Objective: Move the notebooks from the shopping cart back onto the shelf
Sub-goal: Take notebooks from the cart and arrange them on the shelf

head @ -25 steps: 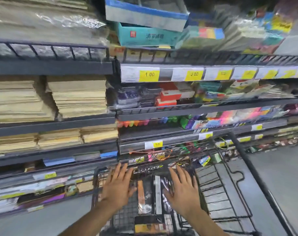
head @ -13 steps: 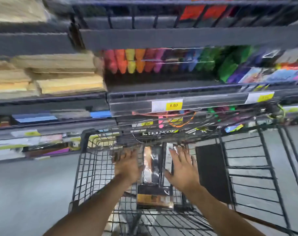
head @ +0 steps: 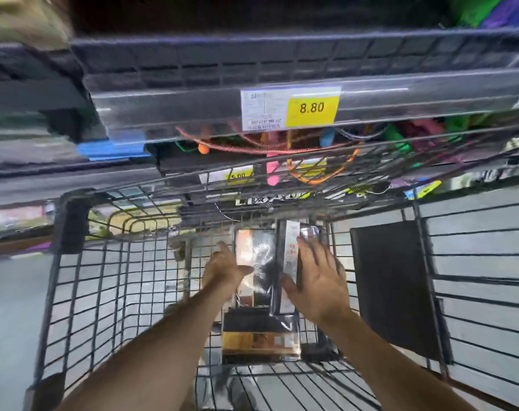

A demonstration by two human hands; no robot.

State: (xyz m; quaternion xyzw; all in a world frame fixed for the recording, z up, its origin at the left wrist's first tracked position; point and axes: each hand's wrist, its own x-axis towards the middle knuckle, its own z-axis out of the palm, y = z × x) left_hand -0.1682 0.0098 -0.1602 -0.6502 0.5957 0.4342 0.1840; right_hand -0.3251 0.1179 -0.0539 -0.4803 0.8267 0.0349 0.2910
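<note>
Head view now looks steeply down into the shopping cart (head: 83, 292), where a second ago it took in several levels of the shelf (head: 282, 69); only one shelf edge with its price tag (head: 290, 108) remains across the top of the frame. Both arms have reached further in. The notebooks (head: 261, 292), shiny wrapped packs stacked on the wire floor at the centre of the frame, lie where they were, so nothing is lifted yet.

At centre left, the left hand (head: 222, 268) has its fingers spread loose against the left edge of the top pack, not closed on it. Centre right, the right hand (head: 317, 280) lies flat and open over the stack's right side, thumb against the edge. Neither hand has a hold.

A dark flat panel (head: 397, 286) stands against the cart wall at right, apart from the stack. My reading: the hands are bracketing the stack for a two-sided pick-up, and the slick wrap may let packs slide.
</note>
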